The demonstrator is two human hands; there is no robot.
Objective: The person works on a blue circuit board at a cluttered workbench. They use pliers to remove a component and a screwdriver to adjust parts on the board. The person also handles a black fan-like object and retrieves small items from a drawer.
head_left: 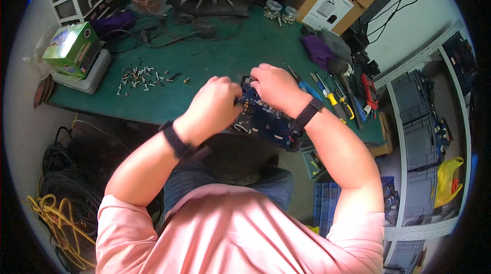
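one blue circuit board [266, 120], at the near edge of the green bench [204, 64], overhanging toward the person. left hand [215, 105]: fingers curled down onto the board's left end, touching it; whether they grip anything cannot be told. right hand [273, 86]: fingers bent over the board's far edge, pressing on it. two black wristbands, one per wrist. one scatter of loose screws [140, 77], left of the hands, well apart. one green carton [74, 49], far left. one row of hand tools [332, 95], just right of the board. two cardboard boxes [332, 3], far right. two small jars [281, 10] beside them.
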